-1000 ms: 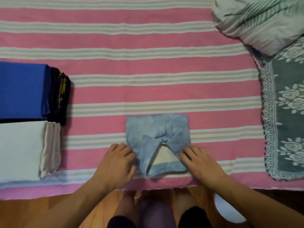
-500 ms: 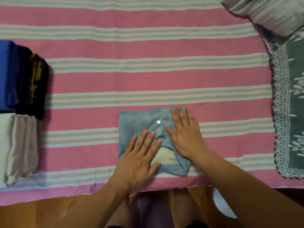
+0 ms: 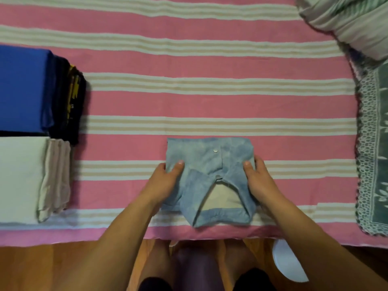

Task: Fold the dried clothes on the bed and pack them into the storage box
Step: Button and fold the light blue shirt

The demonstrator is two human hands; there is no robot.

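A folded light-blue denim shirt (image 3: 206, 162) lies near the front edge of the pink striped bed (image 3: 189, 101), collar toward me, with a metal snap on its placket. My left hand (image 3: 165, 179) grips the shirt's left edge, thumb on top and fingers under the cloth. My right hand (image 3: 257, 179) grips the right edge the same way. At the left lie folded clothes: a blue garment (image 3: 23, 89) over dark ones (image 3: 69, 101), and a white stack (image 3: 21, 179) closer to me. No storage box is in view.
A crumpled pale striped quilt (image 3: 352, 19) sits at the back right. A green lace-edged cloth (image 3: 375, 143) covers the bed's right side. Below the bed's front edge are the wooden floor (image 3: 42, 267), my legs and a white round object (image 3: 287, 263).
Both hands left the top of the shirt, where they pressed it flat, and moved out to its left and right edges, now gripping them. The view shifted slightly.
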